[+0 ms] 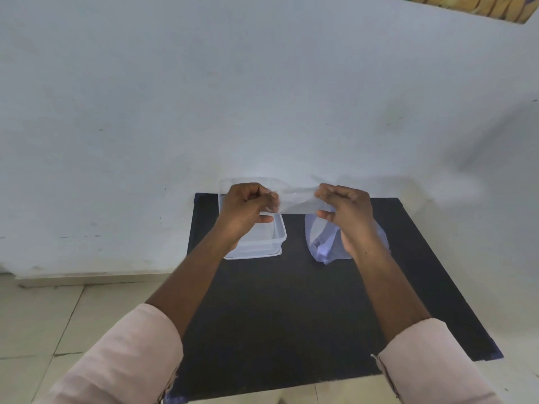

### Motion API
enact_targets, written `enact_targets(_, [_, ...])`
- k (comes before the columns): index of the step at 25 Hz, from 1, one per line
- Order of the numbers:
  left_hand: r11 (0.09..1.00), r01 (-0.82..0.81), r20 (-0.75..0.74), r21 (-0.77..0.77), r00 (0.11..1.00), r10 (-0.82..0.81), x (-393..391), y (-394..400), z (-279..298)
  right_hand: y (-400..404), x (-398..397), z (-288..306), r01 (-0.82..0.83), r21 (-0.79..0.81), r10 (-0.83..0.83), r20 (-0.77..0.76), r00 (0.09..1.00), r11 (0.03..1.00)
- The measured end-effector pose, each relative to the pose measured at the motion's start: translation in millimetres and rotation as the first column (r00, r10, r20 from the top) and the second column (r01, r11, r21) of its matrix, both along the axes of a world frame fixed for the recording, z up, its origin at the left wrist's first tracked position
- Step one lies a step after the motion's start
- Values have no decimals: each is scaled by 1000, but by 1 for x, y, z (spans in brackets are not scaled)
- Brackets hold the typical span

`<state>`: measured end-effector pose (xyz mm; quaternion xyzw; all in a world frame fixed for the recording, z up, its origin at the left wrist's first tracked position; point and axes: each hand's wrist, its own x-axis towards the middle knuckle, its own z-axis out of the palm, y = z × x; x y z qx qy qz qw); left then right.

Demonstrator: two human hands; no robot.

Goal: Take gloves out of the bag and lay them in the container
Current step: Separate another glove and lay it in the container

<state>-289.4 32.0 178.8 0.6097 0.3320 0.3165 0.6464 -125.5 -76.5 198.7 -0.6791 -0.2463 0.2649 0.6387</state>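
Note:
A thin clear plastic glove [296, 201] is stretched flat in the air between my two hands. My left hand [248, 207] pinches its left end and my right hand [345, 209] pinches its right end. Below my left hand a clear rectangular container [262, 243] sits on the black table, partly hidden by my wrist. Under my right hand lies a crumpled translucent bag [320, 240], its right side covered by my forearm. What lies inside the container and the bag is unclear.
The black table [291, 310] stands against a white wall [262, 97], with pale floor tiles [40, 316] to the left and in front. Pink sleeves cover my forearms near the bottom edge.

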Motion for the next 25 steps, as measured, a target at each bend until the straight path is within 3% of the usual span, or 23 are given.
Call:
enact_targets(5, [1000,4,31,21,1000,-4,1,7,4,-2,-3,6,-61,68,59,32,998,996])
enact_targets(14, [1000,7,122,-12,993,-5,-1,14,-9,-2,-10,-3,-107,-66,114,125,986,992])
enact_targets(20, [996,-24,11,-86,1000,25,11,51,-19,36,13,-20,-169,-147,177,44,983,975])
enact_targets(25, [974,-135,-98,-180,988,119,36,112,-30,114,47,-37,-233,-180,230,-38,972,956])
